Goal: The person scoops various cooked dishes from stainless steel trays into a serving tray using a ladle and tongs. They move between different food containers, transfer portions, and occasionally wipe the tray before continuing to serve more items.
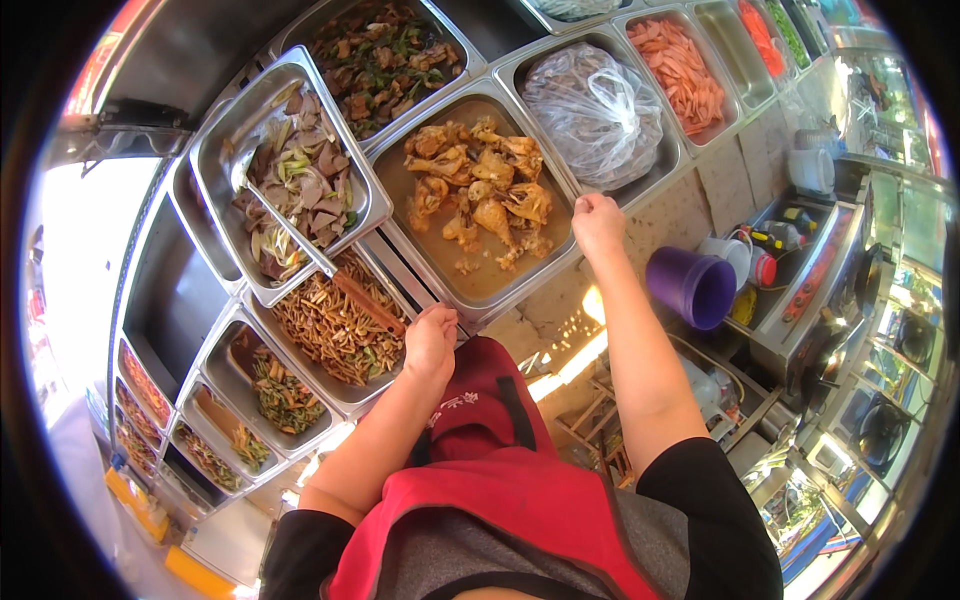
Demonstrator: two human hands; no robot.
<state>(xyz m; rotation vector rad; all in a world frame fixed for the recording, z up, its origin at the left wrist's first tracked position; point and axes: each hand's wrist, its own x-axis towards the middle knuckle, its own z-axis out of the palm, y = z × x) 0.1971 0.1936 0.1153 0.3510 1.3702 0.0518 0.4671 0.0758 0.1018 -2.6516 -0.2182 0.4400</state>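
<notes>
A deep steel pan [501, 298] of cooked chicken drumsticks [491, 187] in brown broth sits before me. At its near left corner, my left hand [431, 345] has its fingers curled by the rim. My right hand [602, 225] is closed at the pan's right edge, with its fingertips partly hidden. Beside the left hand is the wooden handle [367, 300] of a metal serving spoon. That spoon rests in a tilted steel pan [206, 176] of sliced meat and onion [304, 172], which overlaps a pan of brown shredded food [341, 319].
A tied plastic bag [592, 112] fills the pan at right, beside sliced orange-pink food [675, 75]. A meat-and-greens dish [382, 67] lies behind. Smaller food pans [285, 390] line the left. A purple bucket [686, 285] and bottles [784, 232] stand at right, near a metal stove unit [814, 262].
</notes>
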